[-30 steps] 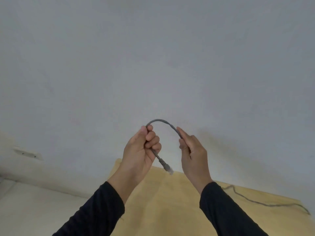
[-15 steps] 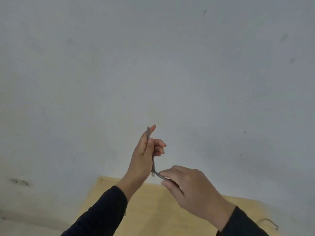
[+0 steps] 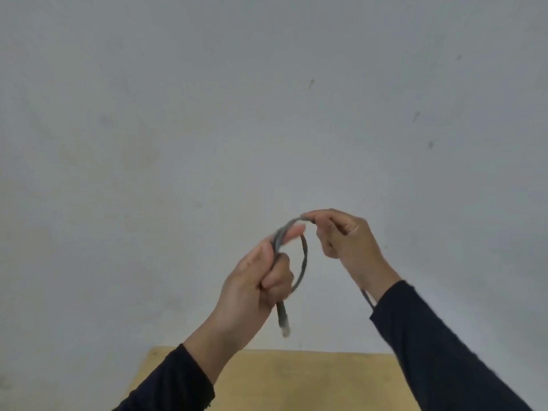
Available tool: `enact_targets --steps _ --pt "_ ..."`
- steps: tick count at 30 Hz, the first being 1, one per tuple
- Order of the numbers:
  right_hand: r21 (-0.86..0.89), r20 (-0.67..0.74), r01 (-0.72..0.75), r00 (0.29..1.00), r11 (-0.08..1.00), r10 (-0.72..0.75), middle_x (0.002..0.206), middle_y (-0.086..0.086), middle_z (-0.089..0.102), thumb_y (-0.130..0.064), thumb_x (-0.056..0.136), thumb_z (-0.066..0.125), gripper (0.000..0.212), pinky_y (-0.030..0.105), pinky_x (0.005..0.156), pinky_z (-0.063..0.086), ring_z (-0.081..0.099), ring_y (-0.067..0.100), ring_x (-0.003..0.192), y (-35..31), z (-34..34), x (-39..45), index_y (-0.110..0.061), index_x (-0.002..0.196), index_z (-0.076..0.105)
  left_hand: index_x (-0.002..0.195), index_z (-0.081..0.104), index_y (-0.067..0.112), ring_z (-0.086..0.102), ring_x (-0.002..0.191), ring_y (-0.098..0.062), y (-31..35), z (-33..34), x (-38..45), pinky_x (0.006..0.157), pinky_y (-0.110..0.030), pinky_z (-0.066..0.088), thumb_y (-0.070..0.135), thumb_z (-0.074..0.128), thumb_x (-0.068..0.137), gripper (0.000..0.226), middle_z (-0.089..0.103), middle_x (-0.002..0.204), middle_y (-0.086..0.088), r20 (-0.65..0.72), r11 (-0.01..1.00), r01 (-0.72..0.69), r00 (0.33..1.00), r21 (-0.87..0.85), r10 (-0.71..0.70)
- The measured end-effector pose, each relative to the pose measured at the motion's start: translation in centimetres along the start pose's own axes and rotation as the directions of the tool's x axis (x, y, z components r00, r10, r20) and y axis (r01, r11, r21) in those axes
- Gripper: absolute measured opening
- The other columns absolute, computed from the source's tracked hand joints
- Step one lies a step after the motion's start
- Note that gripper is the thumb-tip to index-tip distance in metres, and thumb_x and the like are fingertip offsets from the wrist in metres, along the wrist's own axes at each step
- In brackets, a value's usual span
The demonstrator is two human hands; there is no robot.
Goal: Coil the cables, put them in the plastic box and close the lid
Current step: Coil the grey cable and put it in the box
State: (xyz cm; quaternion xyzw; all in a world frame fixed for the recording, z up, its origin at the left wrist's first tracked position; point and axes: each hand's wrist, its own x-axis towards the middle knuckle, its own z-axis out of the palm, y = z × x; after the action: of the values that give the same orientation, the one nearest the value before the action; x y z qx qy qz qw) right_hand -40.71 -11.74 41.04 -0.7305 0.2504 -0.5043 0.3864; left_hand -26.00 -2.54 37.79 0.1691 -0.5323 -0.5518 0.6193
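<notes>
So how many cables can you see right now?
1. A thin grey cable is held up before the wall, looped in the left hand and pinched by the right hand. Its plug dangles below. Others may lie out of view.

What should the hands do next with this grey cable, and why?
Probably bring the right hand over to the left hand and lay its stretch of grey cable there as a second loop. Only one loop hangs from the left hand, its plug end dangling, and more cable trails past the right wrist.
</notes>
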Motion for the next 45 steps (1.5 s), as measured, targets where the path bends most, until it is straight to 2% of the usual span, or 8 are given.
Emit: enact_targets --steps 4,9,18,25,30,34,38,45 --pt "-0.318 0.037 -0.027 0.998 0.948 0.041 0.059 -0.004 0.047 -0.024 0.098 0.038 0.028 0.018 0.047 0.034 0.037 0.004 0.046 3.4 5.1 -3.7 -0.022 0.117 0.059 0.125 0.054 0.019 0.029 0.045 -0.004 2.3 -0.6 2.6 0.048 -0.013 0.031 0.031 0.029 0.097 0.039 0.035 0.052 0.011 -0.160 0.970 -0.172 0.976 -0.170 0.145" --pt "-0.613 0.349 0.260 0.936 0.746 -0.040 0.100 0.003 0.065 -0.026 0.098 0.034 0.034 0.031 0.069 0.045 0.057 0.019 0.080 2.6 8.3 -8.4 -0.024 0.131 0.040 0.136 0.038 0.031 0.041 0.057 -0.007 2.9 -3.5 4.2 0.067 -0.020 0.038 0.029 0.026 0.101 0.037 0.052 0.060 0.013 -0.352 0.913 -0.157 0.887 0.377 0.298" --pt "-0.456 0.274 0.195 0.959 0.869 -0.072 0.068 -0.017 0.061 -0.021 0.079 0.071 0.023 0.007 0.061 0.039 0.055 -0.003 0.060 -3.2 0.9 -3.3 -0.028 0.101 0.069 0.121 0.056 0.034 0.051 0.052 -0.012 -1.8 -3.0 -1.1 0.048 -0.030 0.038 0.045 0.035 0.095 0.036 0.060 0.060 0.002 -0.029 0.757 0.067 0.998 0.650 -0.063" --pt "-0.159 0.049 0.085 0.996 0.984 -0.079 0.058 -0.021 0.061 -0.025 0.080 0.061 0.015 0.006 0.054 0.038 0.049 -0.001 0.052 -2.5 -1.0 -1.4 -0.027 0.091 0.071 0.117 0.062 0.019 0.023 0.045 -0.006 -1.5 -0.6 -0.8 0.049 -0.017 0.026 0.039 0.021 0.094 0.051 0.031 0.048 0.013 0.117 0.982 0.066 0.989 0.177 -0.088" --pt "-0.275 -0.054 -0.032 0.998 0.961 0.018 0.065 -0.017 0.058 -0.017 0.095 0.047 0.027 0.007 0.055 0.037 0.044 -0.007 0.050 2.7 2.4 -2.8 -0.025 0.115 0.063 0.122 0.054 0.014 0.032 0.045 -0.004 0.8 0.0 2.5 0.049 -0.016 0.036 0.037 0.026 0.096 0.045 0.038 0.051 0.010 -0.043 0.980 -0.108 0.994 -0.165 0.102" --pt "-0.476 0.250 0.061 0.966 0.877 0.069 0.112 -0.007 0.063 -0.026 0.098 0.039 0.034 0.007 0.081 0.039 0.054 -0.015 0.089 4.8 5.9 -6.8 -0.020 0.129 0.050 0.128 0.045 0.019 0.037 0.052 -0.005 2.4 -3.3 5.4 0.059 -0.016 0.039 0.028 0.026 0.101 0.035 0.044 0.059 0.011 -0.276 0.959 -0.195 0.929 0.206 0.248" --pt "-0.512 0.251 0.251 0.958 0.822 -0.137 0.102 -0.002 0.070 -0.025 0.094 0.045 0.028 0.019 0.077 0.047 0.062 0.009 0.089 2.6 5.7 -6.1 -0.020 0.119 0.058 0.134 0.042 0.021 0.044 0.061 -0.006 0.6 -6.3 4.5 0.066 -0.019 0.039 0.030 0.028 0.101 0.038 0.048 0.070 0.005 -0.271 0.690 0.074 0.945 0.720 0.181" --pt "-0.338 0.126 0.124 0.988 0.933 -0.086 0.074 -0.006 0.060 -0.016 0.080 0.069 0.019 0.020 0.065 0.046 0.056 0.012 0.067 0.3 0.3 -1.6 -0.026 0.095 0.072 0.108 0.062 0.016 0.030 0.050 -0.010 -3.0 -4.1 0.2 0.052 -0.021 0.029 0.038 0.024 0.095 0.045 0.038 0.053 0.008 -0.017 0.841 0.114 0.992 0.529 -0.123"
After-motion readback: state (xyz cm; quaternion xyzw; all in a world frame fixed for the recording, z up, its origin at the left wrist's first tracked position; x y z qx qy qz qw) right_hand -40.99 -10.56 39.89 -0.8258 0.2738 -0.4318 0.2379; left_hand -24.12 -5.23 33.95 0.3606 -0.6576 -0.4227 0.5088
